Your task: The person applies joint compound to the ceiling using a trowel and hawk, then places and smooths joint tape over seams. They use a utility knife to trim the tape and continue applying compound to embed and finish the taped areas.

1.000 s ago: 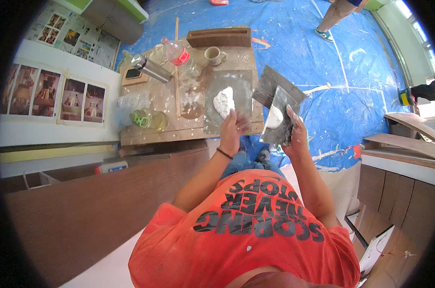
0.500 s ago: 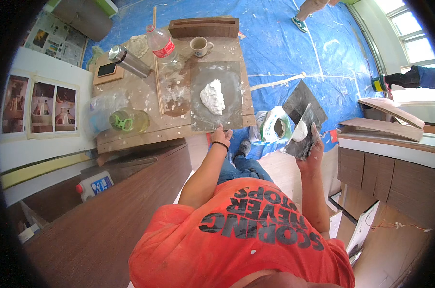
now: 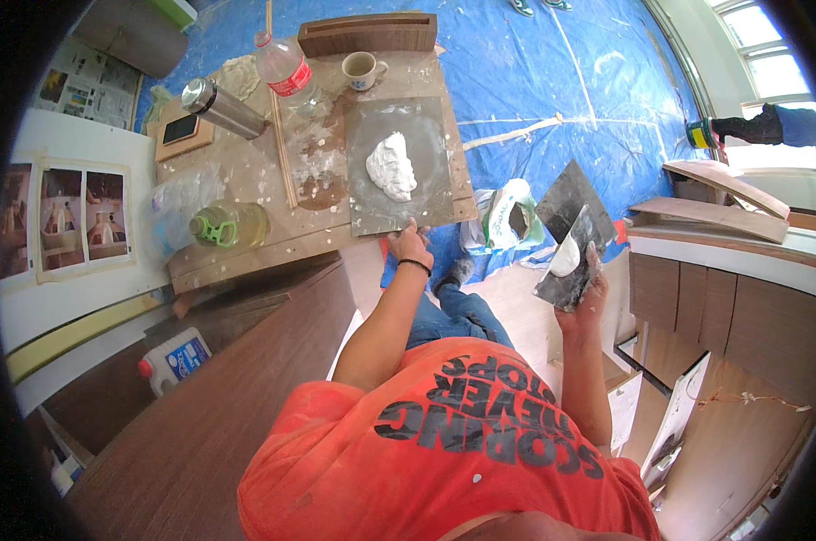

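Observation:
At the table's near edge, my left hand [image 3: 410, 245] pinches the rim of a flat grey square board [image 3: 361, 194]. A lumpy mound of white putty [image 3: 391, 168] lies on the board. Out to the right, my right hand [image 3: 588, 293] grips two dark, flat scraper plates [image 3: 565, 194], one crossing over the other. White putty [image 3: 565, 258] clings to the nearer plate beside my fingers. Some fingers of the right hand are hidden behind the plates. Below them and to the left stands an open white and green bag [image 3: 507, 215].
On the wooden table [image 3: 327, 242] stand a cup [image 3: 360, 69], a plastic bottle [image 3: 283, 68], a steel flask [image 3: 223, 108], a green-capped jug [image 3: 227, 225], a phone [image 3: 181, 129] and a brown trough [image 3: 369, 34]. Blue sheeting [image 3: 516, 86] covers the floor. Another person's shoes [image 3: 538, 5] show beyond.
My right hand and its plates have shifted slightly toward me and away from the bag. The left hand stays at the board's edge. The person beyond has stepped farther off. The whole view has shifted slightly.

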The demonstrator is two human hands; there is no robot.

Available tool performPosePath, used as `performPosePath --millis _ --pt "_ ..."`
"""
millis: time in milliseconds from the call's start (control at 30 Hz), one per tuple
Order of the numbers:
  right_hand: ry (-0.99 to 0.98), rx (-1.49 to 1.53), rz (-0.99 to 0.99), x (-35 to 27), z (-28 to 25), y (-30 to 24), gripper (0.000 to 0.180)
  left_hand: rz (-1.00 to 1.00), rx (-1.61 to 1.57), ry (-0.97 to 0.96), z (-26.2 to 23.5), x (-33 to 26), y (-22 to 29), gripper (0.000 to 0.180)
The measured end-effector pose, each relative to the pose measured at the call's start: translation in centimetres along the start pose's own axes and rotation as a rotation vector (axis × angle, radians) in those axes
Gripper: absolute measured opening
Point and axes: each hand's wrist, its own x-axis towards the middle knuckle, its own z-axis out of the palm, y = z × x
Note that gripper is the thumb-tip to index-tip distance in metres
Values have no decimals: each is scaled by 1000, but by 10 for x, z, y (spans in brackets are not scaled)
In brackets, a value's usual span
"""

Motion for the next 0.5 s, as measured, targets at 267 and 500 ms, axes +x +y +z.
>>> performPosePath --millis 267,500 --pt "-42 11 -23 0 -6 -2 32 -8 15 -318 -108 -14 -13 36" --pt "-149 -31 50 -1 -22 -18 37 112 162 -526 -168 50 8 39"
